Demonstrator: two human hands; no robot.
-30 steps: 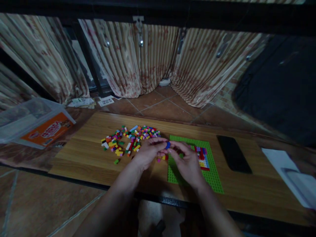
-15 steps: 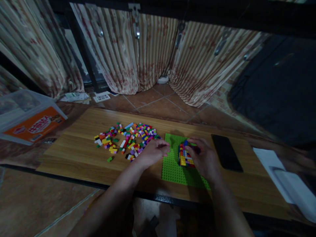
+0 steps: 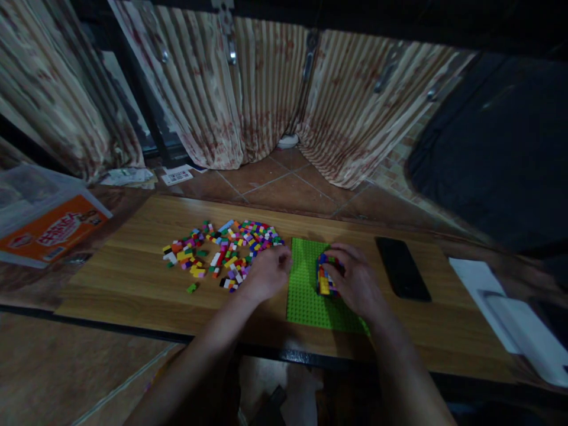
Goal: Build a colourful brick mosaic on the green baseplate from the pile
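Observation:
A green studded baseplate (image 3: 304,296) lies on the wooden table, carrying a small build of multicoloured toy bricks (image 3: 325,285). My right hand (image 3: 355,281) curls over the build's right side, with thumb and fingers closed on its upper part, and hides much of it. My left hand (image 3: 268,273) hovers at the baseplate's left edge, fingers curled in; whatever they hold, if anything, is too dark to make out. Beside and behind this hand spreads a pile of loose toy bricks (image 3: 231,260) in many colours. One green brick (image 3: 192,288) lies apart, nearer the front.
To the right of the baseplate lies a black phone (image 3: 402,269). White papers (image 3: 481,296) and a pale flat object (image 3: 526,331) are at the far right. A clear plastic tub with an orange label (image 3: 57,234) stands at the left. Striped curtains (image 3: 266,100) hang behind the table.
My left hand has drawn slightly left and its fingers have curled in more. My right hand's fingers have shifted over the top of the build. The whole view has moved a little.

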